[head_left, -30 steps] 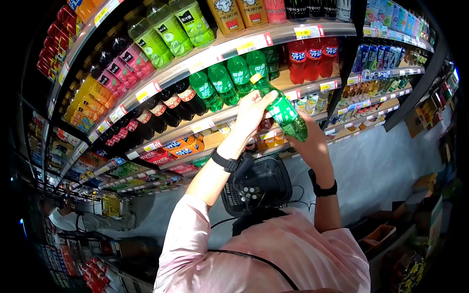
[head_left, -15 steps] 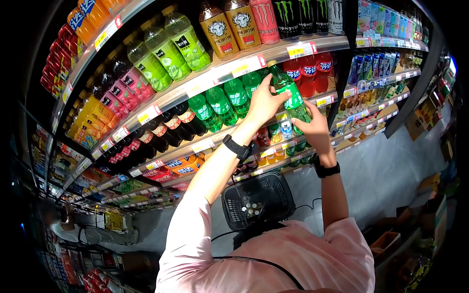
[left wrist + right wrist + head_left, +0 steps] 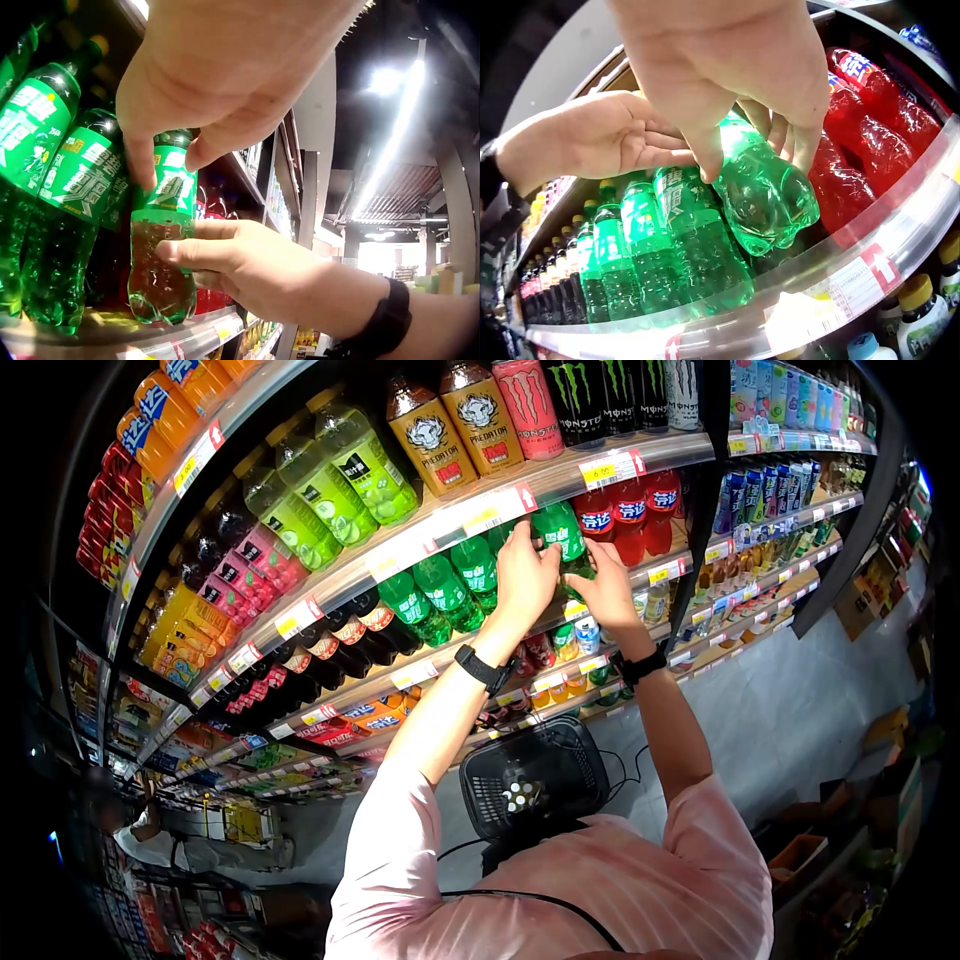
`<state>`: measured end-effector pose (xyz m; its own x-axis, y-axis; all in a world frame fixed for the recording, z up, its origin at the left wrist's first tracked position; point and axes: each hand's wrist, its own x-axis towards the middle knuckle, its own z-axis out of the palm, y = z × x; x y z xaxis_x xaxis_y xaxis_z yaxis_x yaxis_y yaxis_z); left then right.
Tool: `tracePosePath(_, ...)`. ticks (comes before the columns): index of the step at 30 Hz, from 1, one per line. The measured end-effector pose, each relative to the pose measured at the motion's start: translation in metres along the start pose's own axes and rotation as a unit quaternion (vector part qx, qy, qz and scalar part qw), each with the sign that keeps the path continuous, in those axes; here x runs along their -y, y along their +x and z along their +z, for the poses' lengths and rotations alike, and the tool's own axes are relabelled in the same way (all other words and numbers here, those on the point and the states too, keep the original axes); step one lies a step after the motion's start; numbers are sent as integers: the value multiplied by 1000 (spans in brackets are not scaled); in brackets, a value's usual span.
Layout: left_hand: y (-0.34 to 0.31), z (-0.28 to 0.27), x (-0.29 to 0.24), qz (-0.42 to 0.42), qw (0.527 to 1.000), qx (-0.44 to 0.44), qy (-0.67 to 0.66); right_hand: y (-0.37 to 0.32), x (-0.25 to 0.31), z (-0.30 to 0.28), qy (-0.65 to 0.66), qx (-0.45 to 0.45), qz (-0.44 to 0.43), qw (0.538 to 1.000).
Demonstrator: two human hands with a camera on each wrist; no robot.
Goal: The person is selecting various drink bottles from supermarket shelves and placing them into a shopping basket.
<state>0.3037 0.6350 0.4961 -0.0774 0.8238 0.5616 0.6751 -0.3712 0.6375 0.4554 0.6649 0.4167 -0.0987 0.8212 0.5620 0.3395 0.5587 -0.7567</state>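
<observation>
Both hands hold one green soda bottle (image 3: 560,530) at the front of the shelf row, between other green bottles and the red ones. My left hand (image 3: 525,582) pinches its upper part, thumb and fingers on either side of the label's top in the left wrist view. My right hand (image 3: 607,592) grips the lower half, its thumb across the clear green plastic (image 3: 150,281). In the right wrist view the bottle's base (image 3: 772,217) tilts out toward the camera, over the shelf's front lip. The cap is hidden behind the left hand.
Matching green bottles (image 3: 435,585) stand to the left, red bottles (image 3: 628,515) to the right. Above runs a shelf edge with price tags (image 3: 480,520), bearing cans and bottles. A black basket (image 3: 575,770) with several white-capped things inside is below, near the body.
The bottle has gone from in front of the shelves, held tilted, up and into the green row's gap. Both hands moved with it, the right shifting left toward the left hand.
</observation>
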Motion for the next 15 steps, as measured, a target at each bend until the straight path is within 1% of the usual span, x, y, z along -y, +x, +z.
tracePosePath(3,-5,-1,-5,-15,1000,4,-7,5,7,12,-28,-6,40,999)
tracePosePath(4,-5,-1,-2,9,1000,-2,7,5,5,18,-28,-5,41,999)
tracePosePath(5,-4,0,0,34,999,-8,21,7,1,26,-19,-20,41,999)
tracePosePath(6,-5,-1,-1,32,999,-10,22,8,-3,32,-9,-32,40,999)
tracePosePath(9,-8,2,-3,69,996,-22,46,8,-12,44,3,-32,29,999)
tracePosePath(15,-12,1,-1,88,993,-4,73,12,-15,47,1,-26,8,1000)
